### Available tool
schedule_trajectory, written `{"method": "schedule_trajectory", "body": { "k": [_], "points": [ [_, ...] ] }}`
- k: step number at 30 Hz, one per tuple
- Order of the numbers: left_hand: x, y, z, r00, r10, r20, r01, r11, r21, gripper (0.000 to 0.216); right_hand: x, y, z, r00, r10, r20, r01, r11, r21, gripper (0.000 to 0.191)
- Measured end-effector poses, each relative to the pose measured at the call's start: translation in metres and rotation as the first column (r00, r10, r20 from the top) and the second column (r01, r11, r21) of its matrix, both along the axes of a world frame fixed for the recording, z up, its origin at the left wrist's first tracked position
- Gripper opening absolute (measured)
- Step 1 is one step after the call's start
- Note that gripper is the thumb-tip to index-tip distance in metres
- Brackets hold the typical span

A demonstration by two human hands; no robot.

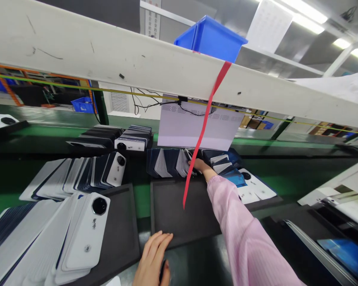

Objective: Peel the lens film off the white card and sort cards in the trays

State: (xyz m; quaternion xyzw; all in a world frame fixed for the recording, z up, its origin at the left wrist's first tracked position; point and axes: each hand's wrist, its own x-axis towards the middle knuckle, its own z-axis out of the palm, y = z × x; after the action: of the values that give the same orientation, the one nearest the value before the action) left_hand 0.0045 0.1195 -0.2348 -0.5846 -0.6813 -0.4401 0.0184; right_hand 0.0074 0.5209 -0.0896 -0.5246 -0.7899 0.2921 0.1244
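Green workbench point(286, 174), dark foam tray point(179, 210): right hand point(200, 166) reaches into fanned glossy cards point(170, 163), grip hidden; left hand point(152, 258) flat, released, on tray edge; red ribbon point(203, 127) alongside.

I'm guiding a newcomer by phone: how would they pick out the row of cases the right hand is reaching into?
Start at the red ribbon hanging from the white overhead beam. Its lower end crosses a dark tray in the middle of the bench. The fanned row of phone cases stands along the tray's far edge, at the right hand; unlike the left-side rows, these show grey inner faces, not white backs.
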Motion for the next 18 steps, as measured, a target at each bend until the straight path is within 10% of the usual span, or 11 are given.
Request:
{"method": "schedule_trajectory", "body": {
  "k": [10,18],
  "points": [
    [-0.001,0.001,-0.003,1.000,-0.015,0.021,0.015,1.000,0.014,0.063,0.012,-0.008,0.008,0.992,-0.108,-0.060,0.091,0.969,-0.230,0.034],
    [-0.001,-0.002,-0.002,0.994,-0.013,0.110,0.011,1.000,0.021,0.057,0.058,-0.044,0.018,0.926,-0.241,-0.290,0.036,0.823,-0.568,0.034]
  ]
}}
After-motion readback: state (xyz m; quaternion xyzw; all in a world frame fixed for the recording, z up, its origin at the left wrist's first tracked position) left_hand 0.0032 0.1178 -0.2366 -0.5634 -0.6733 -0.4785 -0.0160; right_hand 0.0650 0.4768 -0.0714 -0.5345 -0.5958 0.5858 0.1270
